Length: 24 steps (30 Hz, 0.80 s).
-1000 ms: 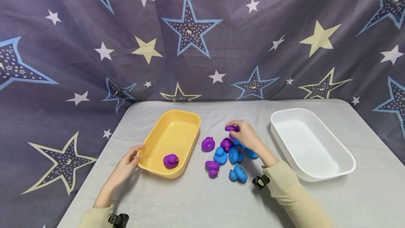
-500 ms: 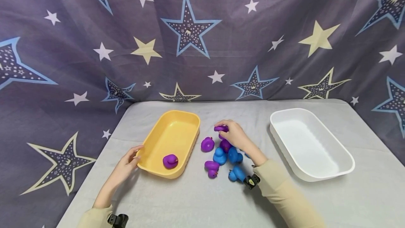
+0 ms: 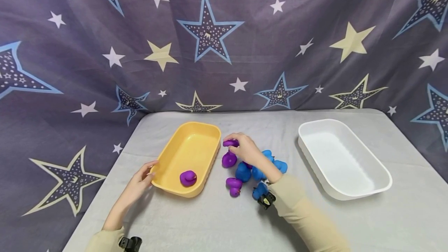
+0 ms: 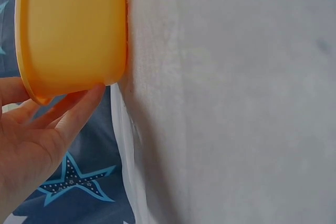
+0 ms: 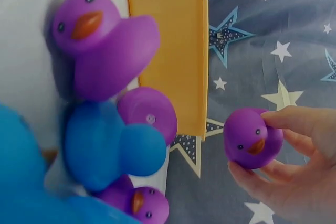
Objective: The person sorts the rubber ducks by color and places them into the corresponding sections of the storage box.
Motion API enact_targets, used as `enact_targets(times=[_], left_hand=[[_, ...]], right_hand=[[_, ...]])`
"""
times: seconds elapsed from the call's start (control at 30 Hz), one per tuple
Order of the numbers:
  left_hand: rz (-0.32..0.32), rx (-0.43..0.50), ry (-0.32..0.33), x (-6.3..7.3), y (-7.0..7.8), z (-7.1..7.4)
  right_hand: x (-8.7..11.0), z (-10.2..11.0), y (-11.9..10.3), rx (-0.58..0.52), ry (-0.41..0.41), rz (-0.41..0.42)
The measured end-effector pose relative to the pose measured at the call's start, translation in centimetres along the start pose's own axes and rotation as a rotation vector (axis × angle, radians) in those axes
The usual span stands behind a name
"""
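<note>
So the right hand (image 3: 247, 153) has slid left since half a second ago, bringing its purple duck (image 3: 230, 143) just beside the yellow tub (image 3: 187, 151). Nearest, the left hand (image 3: 137, 184) has fairly straight fingers on that tub's corner. Past the loose ducks (image 3: 243, 172), right thumb and fingers pinch that duck; starry backdrop (image 3: 224, 73) behind.

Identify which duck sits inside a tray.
The purple rubber duck in the yellow tray; other ducks lie on the table, except one duck in the right hand.
</note>
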State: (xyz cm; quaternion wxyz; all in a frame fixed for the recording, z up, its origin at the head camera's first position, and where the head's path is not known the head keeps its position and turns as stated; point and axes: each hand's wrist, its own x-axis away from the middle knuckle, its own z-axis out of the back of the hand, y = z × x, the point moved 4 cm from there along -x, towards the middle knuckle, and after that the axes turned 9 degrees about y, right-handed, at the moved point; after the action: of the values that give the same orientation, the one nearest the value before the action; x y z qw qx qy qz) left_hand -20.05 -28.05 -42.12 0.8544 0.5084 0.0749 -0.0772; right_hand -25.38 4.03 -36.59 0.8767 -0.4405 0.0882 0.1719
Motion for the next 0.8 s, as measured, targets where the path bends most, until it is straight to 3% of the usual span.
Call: enact_targets(times=[0.8], left_hand=[[0.009,0.025,-0.001,0.1,-0.1,0.0]], right_hand=[[-0.7,-4.1,-2.9,-0.029,-0.096,0.090]])
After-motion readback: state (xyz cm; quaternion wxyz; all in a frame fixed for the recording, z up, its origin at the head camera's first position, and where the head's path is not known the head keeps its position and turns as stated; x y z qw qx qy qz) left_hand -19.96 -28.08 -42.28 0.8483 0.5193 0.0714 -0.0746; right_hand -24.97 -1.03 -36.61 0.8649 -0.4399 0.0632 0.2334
